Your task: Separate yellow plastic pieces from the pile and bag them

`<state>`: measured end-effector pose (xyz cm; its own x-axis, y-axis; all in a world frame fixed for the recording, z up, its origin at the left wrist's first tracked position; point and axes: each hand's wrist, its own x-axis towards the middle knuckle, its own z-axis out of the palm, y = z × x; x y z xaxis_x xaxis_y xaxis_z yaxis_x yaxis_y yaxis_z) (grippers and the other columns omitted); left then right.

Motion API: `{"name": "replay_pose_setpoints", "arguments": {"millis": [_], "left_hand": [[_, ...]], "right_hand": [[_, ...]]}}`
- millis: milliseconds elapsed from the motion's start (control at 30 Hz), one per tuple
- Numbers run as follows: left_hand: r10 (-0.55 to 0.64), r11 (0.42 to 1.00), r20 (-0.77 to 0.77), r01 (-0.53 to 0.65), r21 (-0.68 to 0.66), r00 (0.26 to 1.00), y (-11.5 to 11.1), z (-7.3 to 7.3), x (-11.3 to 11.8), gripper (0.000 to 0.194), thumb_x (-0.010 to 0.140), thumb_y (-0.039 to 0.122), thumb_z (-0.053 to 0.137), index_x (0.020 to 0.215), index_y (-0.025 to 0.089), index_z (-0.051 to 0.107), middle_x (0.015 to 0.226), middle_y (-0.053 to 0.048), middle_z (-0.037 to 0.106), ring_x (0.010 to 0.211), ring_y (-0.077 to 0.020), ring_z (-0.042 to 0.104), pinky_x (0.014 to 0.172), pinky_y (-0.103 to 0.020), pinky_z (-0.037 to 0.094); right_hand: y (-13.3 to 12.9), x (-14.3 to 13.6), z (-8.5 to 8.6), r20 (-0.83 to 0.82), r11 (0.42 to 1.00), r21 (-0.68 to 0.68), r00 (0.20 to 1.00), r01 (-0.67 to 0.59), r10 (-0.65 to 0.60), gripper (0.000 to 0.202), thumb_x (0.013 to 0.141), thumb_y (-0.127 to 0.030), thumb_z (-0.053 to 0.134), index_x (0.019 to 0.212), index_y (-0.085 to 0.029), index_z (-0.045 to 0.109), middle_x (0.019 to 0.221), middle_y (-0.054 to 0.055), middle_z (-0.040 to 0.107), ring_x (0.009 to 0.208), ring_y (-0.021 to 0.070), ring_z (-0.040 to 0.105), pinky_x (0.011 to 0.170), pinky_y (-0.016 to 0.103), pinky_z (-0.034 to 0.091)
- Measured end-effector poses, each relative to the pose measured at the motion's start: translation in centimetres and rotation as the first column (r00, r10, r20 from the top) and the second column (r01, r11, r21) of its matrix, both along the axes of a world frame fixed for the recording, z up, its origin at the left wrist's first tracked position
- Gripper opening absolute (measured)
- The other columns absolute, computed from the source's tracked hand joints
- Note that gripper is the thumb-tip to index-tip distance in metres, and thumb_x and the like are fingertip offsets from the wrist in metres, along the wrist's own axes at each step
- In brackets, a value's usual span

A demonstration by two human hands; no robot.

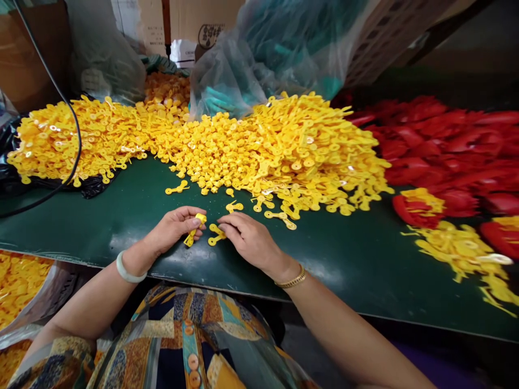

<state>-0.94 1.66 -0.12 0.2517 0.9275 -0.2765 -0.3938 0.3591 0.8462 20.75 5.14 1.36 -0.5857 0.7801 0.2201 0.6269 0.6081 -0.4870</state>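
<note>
My left hand point(174, 229) is closed just above the green table, with a small yellow plastic piece point(200, 218) between thumb and fingers. A thin forked end of yellow plastic sticks out below the thumb. Close by, the fingertips of my right hand point(247, 237) pinch a flat yellow plastic part point(216, 236) with round ends, at the table surface. Its far end is hidden under the fingers. Just beyond my hands lie a few loose parts of the same kind, one a flat yellow part point(280, 218) with ring-shaped ends.
A long heap of yellow plastic parts point(227, 151) spreads across the back of the green table point(138, 200). Red plastic pieces point(454, 146) pile up on the right. A black cable point(79, 135) curves down at left. Clear plastic bags point(279, 48) stand behind the heap.
</note>
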Motion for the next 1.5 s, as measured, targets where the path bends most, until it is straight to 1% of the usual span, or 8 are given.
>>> {"name": "replay_pose_setpoints", "arguments": {"millis": [233, 600, 800, 967, 1100, 1200, 1400, 1500], "left_hand": [[0.002, 0.999, 0.009, -0.002, 0.044, 1.0, 0.1, -0.1, -0.3, 0.04, 0.074, 0.037, 0.078, 0.103, 0.014, 0.062, 0.075, -0.002, 0.065, 0.061, -0.0099, 0.06, 0.061, -0.024, 0.05], [0.052, 0.999, -0.077, -0.051, 0.014, 0.996, -0.1, 0.2, 0.3, 0.045, 0.072, 0.04, 0.079, 0.104, 0.014, 0.062, 0.075, -0.003, 0.066, 0.061, -0.0097, 0.06, 0.061, -0.024, 0.049], [0.055, 0.998, -0.1, -0.053, 0.019, 0.994, 0.0, 0.2, 0.2, 0.043, 0.073, 0.04, 0.078, 0.104, 0.013, 0.063, 0.078, -0.004, 0.067, 0.063, -0.0107, 0.061, 0.063, -0.025, 0.05], [0.059, 0.998, -0.078, -0.057, 0.026, 0.995, 0.0, -0.1, -0.1, 0.043, 0.075, 0.04, 0.076, 0.106, 0.013, 0.062, 0.079, -0.004, 0.067, 0.063, -0.0106, 0.062, 0.063, -0.024, 0.05], [0.05, 0.999, -0.032, -0.05, 0.0, 0.998, 0.0, 0.0, -0.1, 0.044, 0.075, 0.04, 0.077, 0.107, 0.014, 0.062, 0.081, -0.005, 0.069, 0.064, -0.0116, 0.063, 0.064, -0.025, 0.05], [0.029, 0.999, -0.01, -0.029, -0.023, 1.0, 0.0, 0.2, -0.2, 0.046, 0.073, 0.039, 0.078, 0.107, 0.013, 0.062, 0.084, -0.007, 0.071, 0.067, -0.0128, 0.065, 0.066, -0.026, 0.051], [-0.019, 1.0, -0.011, 0.019, -0.011, 1.0, -0.1, 0.2, -0.2, 0.044, 0.072, 0.036, 0.08, 0.106, 0.013, 0.064, 0.088, -0.01, 0.074, 0.074, -0.0151, 0.067, 0.069, -0.026, 0.051], [-0.052, 0.999, 0.011, 0.052, -0.013, 0.999, -0.2, 0.1, -0.1, 0.041, 0.073, 0.036, 0.08, 0.105, 0.013, 0.065, 0.088, -0.009, 0.074, 0.074, -0.0144, 0.067, 0.073, -0.027, 0.052]], "right_hand": [[0.0, -0.4, 0.2, -0.132, 0.997, -0.029, 0.989, 0.069, -0.072, 0.022, 0.097, -0.027, 0.046, 0.103, -0.021, 0.067, 0.102, 0.007, 0.072, 0.096, 0.0192, 0.066, 0.087, 0.031, 0.05], [-0.3, 0.0, -0.2, 0.326, 0.996, 0.069, 0.942, 0.052, -0.072, 0.025, 0.09, -0.046, 0.059, 0.088, -0.022, 0.068, 0.091, 0.006, 0.068, 0.09, 0.0221, 0.06, 0.075, 0.033, 0.045], [0.3, -1.1, 0.2, 0.39, 0.999, 0.017, 0.921, -0.032, 0.022, 0.018, 0.09, -0.036, 0.061, 0.081, -0.022, 0.067, 0.084, 0.005, 0.066, 0.089, 0.0209, 0.06, 0.075, 0.032, 0.045], [-0.1, -0.5, 0.6, 0.344, 0.999, 0.048, 0.939, -0.019, 0.001, 0.021, 0.096, -0.033, 0.052, 0.095, -0.021, 0.07, 0.091, 0.007, 0.067, 0.091, 0.0213, 0.059, 0.079, 0.033, 0.045], [-0.6, 0.4, 0.6, 0.297, 0.968, 0.091, 0.935, -0.233, 0.197, 0.025, 0.096, -0.022, 0.05, 0.112, -0.025, 0.068, 0.103, 0.007, 0.065, 0.097, 0.0216, 0.055, 0.081, 0.033, 0.046], [-0.5, 0.6, 0.3, 0.287, 0.951, 0.089, 0.922, -0.297, 0.261, 0.023, 0.095, -0.021, 0.05, 0.102, -0.024, 0.072, 0.1, 0.008, 0.064, 0.096, 0.0219, 0.054, 0.08, 0.034, 0.047], [0.0, 0.3, -0.6, 0.079, 0.958, 0.125, 0.965, -0.258, 0.25, 0.019, 0.094, -0.022, 0.05, 0.088, -0.018, 0.067, 0.109, 0.013, 0.065, 0.114, 0.0265, 0.054, 0.099, 0.045, 0.045], [-0.5, 0.1, -0.3, -0.15, 0.991, 0.0, 0.979, -0.137, 0.136, 0.015, 0.094, -0.026, 0.05, 0.09, -0.019, 0.063, 0.107, 0.011, 0.067, 0.108, 0.0234, 0.059, 0.096, 0.041, 0.048]]}}
